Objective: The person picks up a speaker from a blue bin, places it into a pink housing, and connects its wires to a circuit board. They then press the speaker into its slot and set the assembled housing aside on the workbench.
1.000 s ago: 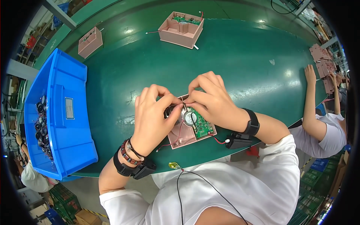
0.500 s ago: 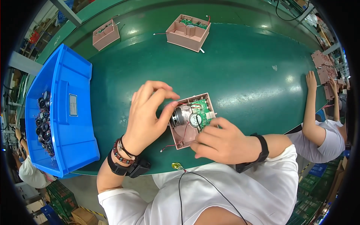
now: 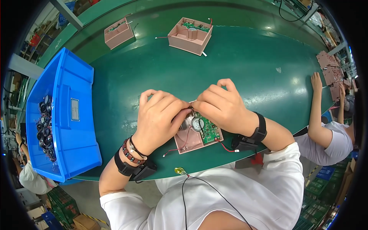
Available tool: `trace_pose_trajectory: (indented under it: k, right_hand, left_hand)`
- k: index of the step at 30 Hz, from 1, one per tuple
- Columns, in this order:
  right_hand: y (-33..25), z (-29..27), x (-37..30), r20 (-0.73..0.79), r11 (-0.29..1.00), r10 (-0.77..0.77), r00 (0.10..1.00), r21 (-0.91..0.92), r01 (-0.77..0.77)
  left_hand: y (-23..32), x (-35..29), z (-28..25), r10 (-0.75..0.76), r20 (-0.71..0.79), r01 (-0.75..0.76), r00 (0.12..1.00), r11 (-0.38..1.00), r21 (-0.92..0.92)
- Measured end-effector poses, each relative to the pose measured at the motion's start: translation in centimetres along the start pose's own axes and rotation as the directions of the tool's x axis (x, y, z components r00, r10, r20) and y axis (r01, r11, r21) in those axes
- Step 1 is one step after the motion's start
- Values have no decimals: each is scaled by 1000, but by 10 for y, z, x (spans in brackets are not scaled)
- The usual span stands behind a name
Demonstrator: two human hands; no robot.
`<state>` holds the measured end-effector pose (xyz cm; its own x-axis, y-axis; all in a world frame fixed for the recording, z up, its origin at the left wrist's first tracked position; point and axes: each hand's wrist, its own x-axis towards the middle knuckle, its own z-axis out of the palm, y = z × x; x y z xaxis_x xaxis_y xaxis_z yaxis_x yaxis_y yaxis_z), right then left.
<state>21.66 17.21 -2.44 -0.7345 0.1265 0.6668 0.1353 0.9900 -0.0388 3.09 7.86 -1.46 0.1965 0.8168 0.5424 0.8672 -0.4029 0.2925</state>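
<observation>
A pink open box point(image 3: 188, 147) lies on the green table in front of me. In it is a green circuit board point(image 3: 210, 130) with a round silver part point(image 3: 197, 124) beside it. Over the box's far edge my left hand point(image 3: 161, 117) and my right hand point(image 3: 222, 105) meet, thumb and forefinger of each pinched together. Between the fingertips shows something small and dark, too covered to name. My left fingers hide much of the box's left side. Red-and-black leads with white plugs trail from the near side, one left point(image 3: 170, 151) and one right point(image 3: 229, 148).
To the left stands a blue bin point(image 3: 78, 126) holding several round black speakers point(image 3: 45, 128). Two more pink boxes, one at the far middle point(image 3: 188, 45) and one far left point(image 3: 119, 37), hold boards. At right, a co-worker's arm point(image 3: 316, 107) rests near stacked pink parts point(image 3: 331, 73).
My right hand has moved up from the board to the box's far edge and joined my left fingertips. The right-hand lead now shows. The far boxes have shifted slightly in view.
</observation>
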Motion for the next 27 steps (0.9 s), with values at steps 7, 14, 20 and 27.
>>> trace_pose_trajectory:
  k: [7,14,20,27]
  right_hand:
    - [-2,0,-1,59,998,-7,998,-59,10]
    - [-3,-3,3,150,998,66,986,-14,-65]
    - [-4,-3,7,176,980,181,967,45,-192]
    - [-2,-5,9,215,995,92,972,24,-100]
  left_hand:
    - [6,0,-2,47,1,-47,999,992,114]
    - [5,-3,2,-98,52,97,994,995,28]
    - [3,3,-1,-291,167,315,942,938,-142]
    - [4,5,-2,-213,171,235,962,965,-115]
